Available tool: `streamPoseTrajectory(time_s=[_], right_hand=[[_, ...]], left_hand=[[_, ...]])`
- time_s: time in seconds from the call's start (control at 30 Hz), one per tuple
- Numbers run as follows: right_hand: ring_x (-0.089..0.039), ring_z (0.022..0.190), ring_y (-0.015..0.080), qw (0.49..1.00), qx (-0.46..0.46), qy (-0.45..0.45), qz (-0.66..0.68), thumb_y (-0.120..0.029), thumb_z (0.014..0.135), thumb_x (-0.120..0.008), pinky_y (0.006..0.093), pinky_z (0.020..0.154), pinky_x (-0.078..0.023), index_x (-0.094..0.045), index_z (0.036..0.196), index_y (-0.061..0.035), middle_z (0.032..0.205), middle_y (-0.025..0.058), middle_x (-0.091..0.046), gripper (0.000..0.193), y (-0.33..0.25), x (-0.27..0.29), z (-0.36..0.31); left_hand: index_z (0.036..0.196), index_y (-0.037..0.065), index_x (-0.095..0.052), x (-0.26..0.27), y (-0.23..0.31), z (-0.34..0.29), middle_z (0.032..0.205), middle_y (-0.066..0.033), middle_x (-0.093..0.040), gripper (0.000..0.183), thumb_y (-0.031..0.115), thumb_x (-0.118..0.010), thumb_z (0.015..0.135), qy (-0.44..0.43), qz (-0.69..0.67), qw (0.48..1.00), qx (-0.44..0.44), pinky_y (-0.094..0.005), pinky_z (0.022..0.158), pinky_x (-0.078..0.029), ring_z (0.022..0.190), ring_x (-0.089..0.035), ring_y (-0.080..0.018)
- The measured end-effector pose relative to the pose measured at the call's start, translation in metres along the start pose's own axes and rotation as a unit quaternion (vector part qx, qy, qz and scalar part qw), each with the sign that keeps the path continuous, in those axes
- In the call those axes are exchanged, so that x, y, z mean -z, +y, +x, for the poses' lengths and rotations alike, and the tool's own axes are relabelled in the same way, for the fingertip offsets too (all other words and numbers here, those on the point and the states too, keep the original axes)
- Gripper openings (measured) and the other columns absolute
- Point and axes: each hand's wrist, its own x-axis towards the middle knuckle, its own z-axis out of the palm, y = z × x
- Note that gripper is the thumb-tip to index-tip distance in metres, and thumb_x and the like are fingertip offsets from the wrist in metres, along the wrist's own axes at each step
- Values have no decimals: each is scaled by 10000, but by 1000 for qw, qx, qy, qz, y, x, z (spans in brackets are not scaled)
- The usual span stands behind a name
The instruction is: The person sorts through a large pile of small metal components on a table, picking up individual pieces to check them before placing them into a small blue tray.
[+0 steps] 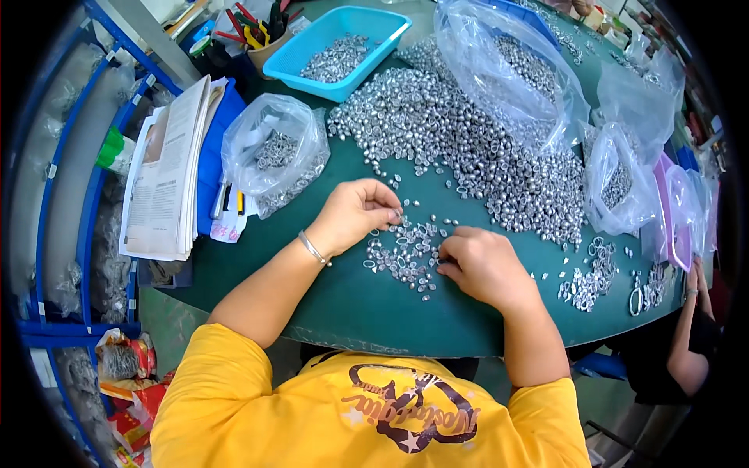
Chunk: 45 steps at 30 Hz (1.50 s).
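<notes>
My left hand [356, 216], with a silver bangle [311, 247] on the wrist, has thumb and fingers pinched together at the upper left edge of a small spread of silver metal pieces [402, 260]. Whatever lies between its fingertips is too small to make out. Across the same spread, my right hand [490, 269] rests at the right edge with fingers curled and thumb drawn in; its grip is partly hidden. The pieces between my hands are small, some of them open oval rings. Beyond them lies a large heap of similar silver pieces [437, 129] on the green table [335, 300].
A blue basket [335, 90] and a see-through bag [273, 152] hold more pieces, beside a stack of papers [168, 175]. Large plastic bags [507, 70] lie over the heap. Small piles [589, 277] sit at right, near another person's arm [686, 335]. Blue shelving [86, 210] stands left.
</notes>
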Motion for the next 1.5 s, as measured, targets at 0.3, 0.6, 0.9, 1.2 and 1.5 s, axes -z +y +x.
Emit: streamPoseTrajectory(time_s=[0.3, 0.6, 0.9, 1.2, 1.5], right_hand=[[-564, 648, 95, 876, -148, -15, 460, -38, 829, -551, 230, 584, -478, -564, 886, 20, 752, 55, -602, 83, 13, 0, 12], [-607, 665, 163, 670, -147, 22, 727, 10, 784, -494, 242, 512, -479, -541, 886, 8, 770, 97, -605, 113, 16, -2, 22], [-569, 706, 287, 984, -48, 161, 65, -100, 717, -642, 369, 624, -472, -628, 802, -53, 775, 99, -552, 98, -11, -40, 39], [-483, 587, 65, 814, -208, 84, 536, -84, 808, -604, 208, 493, -398, -600, 814, -10, 730, 24, -580, 75, 21, -14, 29], [-532, 553, 136, 904, -149, 135, 377, -77, 770, -584, 255, 492, -426, -639, 846, -22, 650, 14, -556, 109, 23, -17, 29]], left_hand=[[907, -34, -565, -3, 8, -3, 873, -152, -626, 131, -45, -576, 776, -33, -136, 989, 50, -259, 676, -529, 788, -641, -219], [909, 9, -537, 28, 15, -8, 895, -89, -574, 151, -15, -531, 761, -112, -292, 948, 50, -209, 608, -461, 753, -566, -127], [756, 21, -609, 18, 8, -14, 756, -87, -546, 130, 19, -694, 659, -34, 427, 893, -136, -274, 603, -459, 654, -568, -212], [898, 10, -550, 22, 12, -7, 737, -64, -516, 108, 38, -500, 806, -98, -285, 949, 93, -176, 411, -341, 563, -453, -87], [789, 37, -634, -2, 16, -14, 679, 10, -541, 76, 71, -677, 737, -19, 196, 979, -53, -192, 548, -406, 605, -488, -42]])
